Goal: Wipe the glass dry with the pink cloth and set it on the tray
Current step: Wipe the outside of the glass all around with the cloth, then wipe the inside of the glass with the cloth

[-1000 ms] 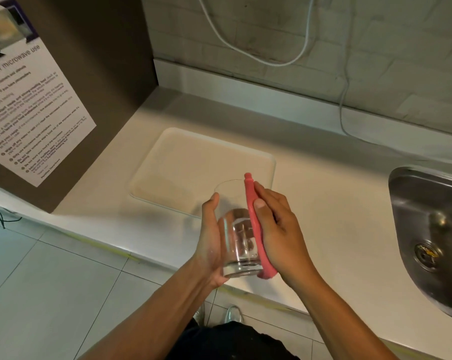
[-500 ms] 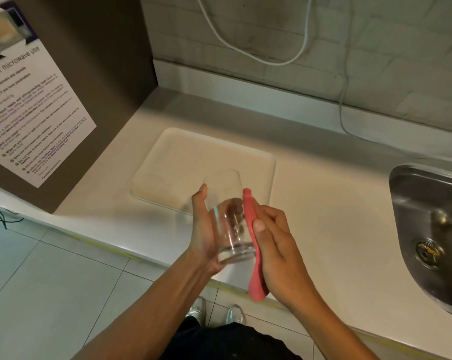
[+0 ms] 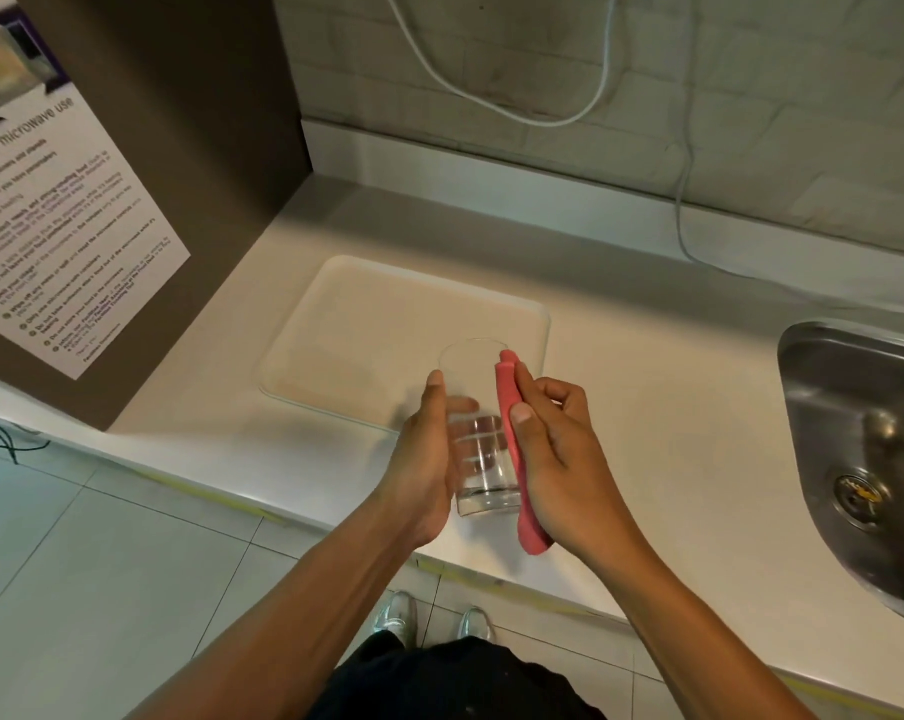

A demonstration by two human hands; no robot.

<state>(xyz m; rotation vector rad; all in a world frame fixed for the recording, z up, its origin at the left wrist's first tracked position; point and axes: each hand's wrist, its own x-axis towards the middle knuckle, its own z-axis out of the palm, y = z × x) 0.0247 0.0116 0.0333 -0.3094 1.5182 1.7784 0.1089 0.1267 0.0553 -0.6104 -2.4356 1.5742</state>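
Observation:
A clear drinking glass [image 3: 478,439] is held upright above the front of the counter, its rim over the near right corner of the tray. My left hand [image 3: 421,459] wraps its left side, fingers showing through the glass. My right hand [image 3: 553,454] presses a folded pink cloth [image 3: 514,449] flat against the glass's right side, from rim to below the base. The cream tray [image 3: 366,324] lies flat on the counter just beyond the glass.
A steel sink [image 3: 865,459] is sunk into the counter at the right. A brown cabinet side with a printed microwave notice [image 3: 49,200] stands at the left. White cables [image 3: 678,200] hang down the tiled back wall. The counter edge runs under my wrists.
The glass tipped to the left half a second ago and is back upright now. The pink cloth slid along its right side with my right hand.

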